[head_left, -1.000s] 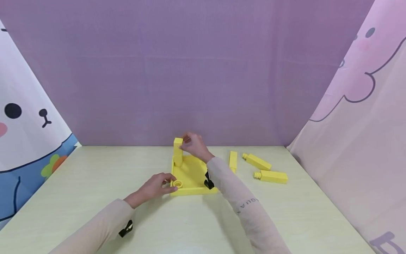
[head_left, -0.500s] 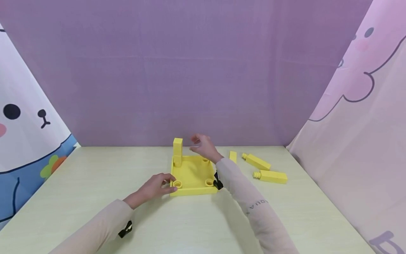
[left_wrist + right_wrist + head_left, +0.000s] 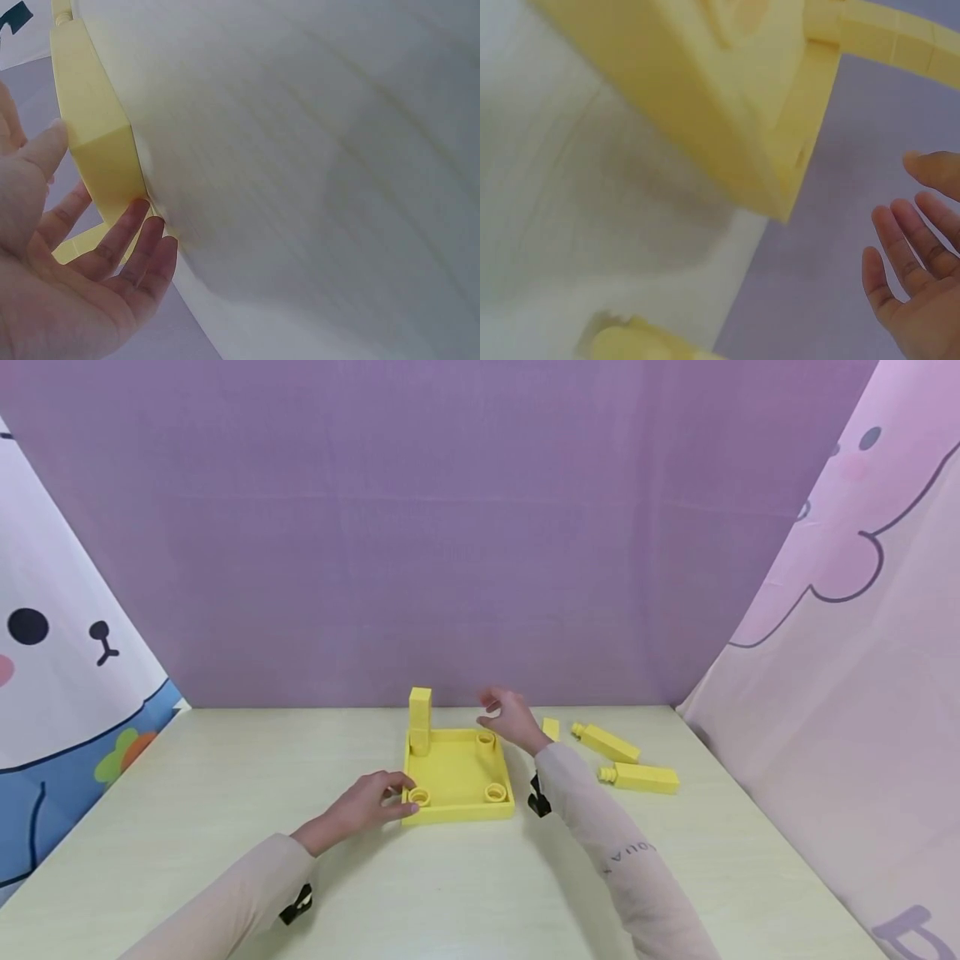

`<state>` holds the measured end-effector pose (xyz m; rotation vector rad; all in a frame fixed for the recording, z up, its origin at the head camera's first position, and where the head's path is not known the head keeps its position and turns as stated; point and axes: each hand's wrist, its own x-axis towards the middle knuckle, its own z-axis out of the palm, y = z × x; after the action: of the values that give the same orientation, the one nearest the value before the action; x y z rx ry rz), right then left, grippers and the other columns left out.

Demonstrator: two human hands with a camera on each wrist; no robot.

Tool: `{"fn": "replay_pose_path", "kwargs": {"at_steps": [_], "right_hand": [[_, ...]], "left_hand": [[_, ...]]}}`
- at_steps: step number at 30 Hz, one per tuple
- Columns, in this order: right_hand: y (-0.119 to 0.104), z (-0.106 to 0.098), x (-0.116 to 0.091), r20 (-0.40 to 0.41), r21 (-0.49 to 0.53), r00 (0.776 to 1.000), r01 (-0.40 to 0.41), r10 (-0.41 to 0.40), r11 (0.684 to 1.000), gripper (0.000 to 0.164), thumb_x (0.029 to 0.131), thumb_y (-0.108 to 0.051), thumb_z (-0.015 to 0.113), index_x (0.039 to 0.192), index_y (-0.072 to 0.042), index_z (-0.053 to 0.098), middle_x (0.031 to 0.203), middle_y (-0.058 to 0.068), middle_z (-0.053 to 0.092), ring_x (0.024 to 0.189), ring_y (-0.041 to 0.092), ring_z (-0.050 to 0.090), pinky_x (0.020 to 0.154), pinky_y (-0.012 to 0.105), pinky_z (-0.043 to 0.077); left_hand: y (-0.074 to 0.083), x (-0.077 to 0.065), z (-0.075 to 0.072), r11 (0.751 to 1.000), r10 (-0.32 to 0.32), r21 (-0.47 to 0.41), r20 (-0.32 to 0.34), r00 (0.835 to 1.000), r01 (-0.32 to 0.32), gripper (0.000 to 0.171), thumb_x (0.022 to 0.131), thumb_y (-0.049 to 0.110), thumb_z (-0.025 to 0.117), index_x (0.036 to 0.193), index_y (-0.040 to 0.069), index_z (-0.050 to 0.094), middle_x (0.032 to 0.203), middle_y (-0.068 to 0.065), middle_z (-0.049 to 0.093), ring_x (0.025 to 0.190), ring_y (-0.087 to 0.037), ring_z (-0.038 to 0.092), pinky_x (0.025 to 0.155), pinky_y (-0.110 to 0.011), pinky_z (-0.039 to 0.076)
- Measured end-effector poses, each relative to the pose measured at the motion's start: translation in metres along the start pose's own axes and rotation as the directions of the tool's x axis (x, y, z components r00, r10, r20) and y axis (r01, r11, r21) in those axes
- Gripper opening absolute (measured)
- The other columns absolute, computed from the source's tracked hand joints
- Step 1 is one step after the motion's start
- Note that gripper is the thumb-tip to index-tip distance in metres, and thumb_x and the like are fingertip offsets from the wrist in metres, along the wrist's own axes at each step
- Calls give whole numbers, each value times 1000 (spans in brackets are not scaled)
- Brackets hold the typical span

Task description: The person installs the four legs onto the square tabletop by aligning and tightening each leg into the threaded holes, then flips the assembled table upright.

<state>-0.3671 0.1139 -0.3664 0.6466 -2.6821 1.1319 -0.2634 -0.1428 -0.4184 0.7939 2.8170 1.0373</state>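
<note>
A yellow square base [image 3: 452, 777] with raised edges and round corner sockets lies on the table. From its far-left socket rises a yellow square post [image 3: 421, 718], upright. My left hand [image 3: 363, 803] holds the near-left corner, thumb at the front edge and fingers along the left side; in the left wrist view the fingertips [image 3: 136, 210] touch the base's wall. My right hand [image 3: 514, 718] hovers by the far-right corner with nothing in it. The right wrist view shows its fingers [image 3: 907, 247] spread loosely, apart from the base.
Right of the base lie two yellow posts with threaded ends, a far one [image 3: 609, 742] and a nearer one [image 3: 641, 777]. Another yellow post [image 3: 551, 728] is partly hidden behind the right forearm. A purple cloth [image 3: 480, 527] hangs at the table's back edge.
My right hand has let go of the upright post and moved right, to the far-right corner of the base. The post stays standing. The left hand has kept its place.
</note>
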Motion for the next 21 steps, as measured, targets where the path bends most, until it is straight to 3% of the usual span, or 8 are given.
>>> {"fn": "replay_pose_path", "kwargs": {"at_steps": [7,21], "right_hand": [[20,-6,-8,-21,-34,1000,-15,14,999,31,78,0,67,107,4,58,103,21,61,96,35,60,86,40,50],[51,-28,-26,-63,-93,991,-122,116,988,31,79,-1,67,108,3,59,106,22,60,96,34,60,84,39,51]], "left_hand": [[-1,0,0,1000,13,-16,0,1000,-13,31,83,30,66,103,6,62,100,-5,64,96,-25,58,85,-45,49],[1,-1,1,1000,-6,-21,-2,1000,6,31,83,28,67,103,6,62,101,-6,64,96,-26,58,85,-45,49]]}}
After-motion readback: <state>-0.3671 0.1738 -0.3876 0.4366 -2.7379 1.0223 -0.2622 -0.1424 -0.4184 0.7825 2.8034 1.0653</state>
